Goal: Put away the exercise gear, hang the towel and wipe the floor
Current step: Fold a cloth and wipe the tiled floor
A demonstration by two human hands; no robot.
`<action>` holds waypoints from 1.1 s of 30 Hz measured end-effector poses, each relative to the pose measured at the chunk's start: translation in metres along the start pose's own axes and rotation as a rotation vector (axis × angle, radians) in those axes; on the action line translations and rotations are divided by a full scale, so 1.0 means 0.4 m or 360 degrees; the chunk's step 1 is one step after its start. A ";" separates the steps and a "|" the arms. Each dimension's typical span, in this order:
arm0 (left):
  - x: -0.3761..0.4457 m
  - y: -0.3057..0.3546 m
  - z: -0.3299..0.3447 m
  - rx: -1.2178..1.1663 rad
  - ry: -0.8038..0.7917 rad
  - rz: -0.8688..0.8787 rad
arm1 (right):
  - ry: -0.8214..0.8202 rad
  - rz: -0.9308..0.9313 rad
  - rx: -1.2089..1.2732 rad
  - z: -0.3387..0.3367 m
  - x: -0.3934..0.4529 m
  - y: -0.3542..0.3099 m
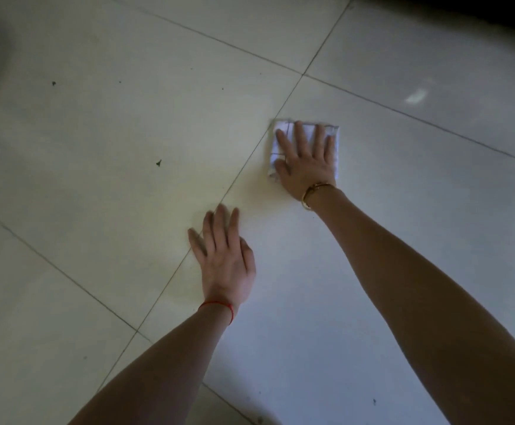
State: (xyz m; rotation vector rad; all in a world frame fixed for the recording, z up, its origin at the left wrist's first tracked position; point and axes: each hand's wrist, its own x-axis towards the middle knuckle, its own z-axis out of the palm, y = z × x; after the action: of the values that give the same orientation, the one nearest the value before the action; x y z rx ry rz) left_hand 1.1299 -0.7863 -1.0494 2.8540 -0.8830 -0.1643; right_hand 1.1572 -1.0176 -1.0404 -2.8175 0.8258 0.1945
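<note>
floor point(127, 133): pale tiles, dark specks off to my left, not yet wiped.
cloth point(276, 148): folded square lying flat beside a grout line.
right hand point(306, 162): fingers spread flat, pressing the cloth down to wipe.
left hand point(224, 259): flat on the tile, bracing me.

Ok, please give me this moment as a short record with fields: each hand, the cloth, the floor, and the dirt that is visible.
right hand: flat, fingers spread, pressing on the cloth
left hand: flat on the bare floor, holding nothing
cloth: white, folded to a square, lying beside a grout line
floor: pale glossy tiles with dark grout lines
dirt: small dark specks on the tile to the left of the hands
wrists: gold bracelet on the right, red string on the left
</note>
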 end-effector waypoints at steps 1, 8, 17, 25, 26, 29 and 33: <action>0.001 -0.001 -0.002 0.0005 0.0001 -0.0003 | -0.0030 -0.0071 -0.0029 -0.004 0.027 -0.024; 0.006 -0.007 -0.005 0.0014 -0.0020 -0.0016 | -0.0106 -0.0851 -0.0089 0.038 0.041 -0.232; 0.011 -0.002 -0.012 -0.0020 -0.0027 -0.0031 | 0.0009 -0.0276 -0.0050 -0.020 0.245 -0.065; 0.012 -0.003 -0.012 -0.0016 -0.0035 -0.0028 | -0.0031 -0.0108 -0.0045 -0.036 0.282 -0.126; 0.012 -0.003 -0.012 -0.0010 -0.0034 -0.0024 | -0.0034 -0.0198 -0.0064 -0.030 0.266 -0.147; 0.009 -0.004 -0.009 -0.0008 -0.0021 -0.0025 | -0.0080 -0.0478 -0.0117 -0.013 0.191 -0.214; 0.009 -0.005 -0.010 -0.0068 0.0011 -0.0047 | -0.0075 -0.0699 -0.0074 0.020 0.079 -0.246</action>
State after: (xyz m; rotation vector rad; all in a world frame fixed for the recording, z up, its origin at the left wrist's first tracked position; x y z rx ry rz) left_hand 1.1346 -0.7861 -1.0462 2.8275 -0.8258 -0.1750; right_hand 1.2367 -0.9510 -1.0390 -2.9367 0.1807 0.2115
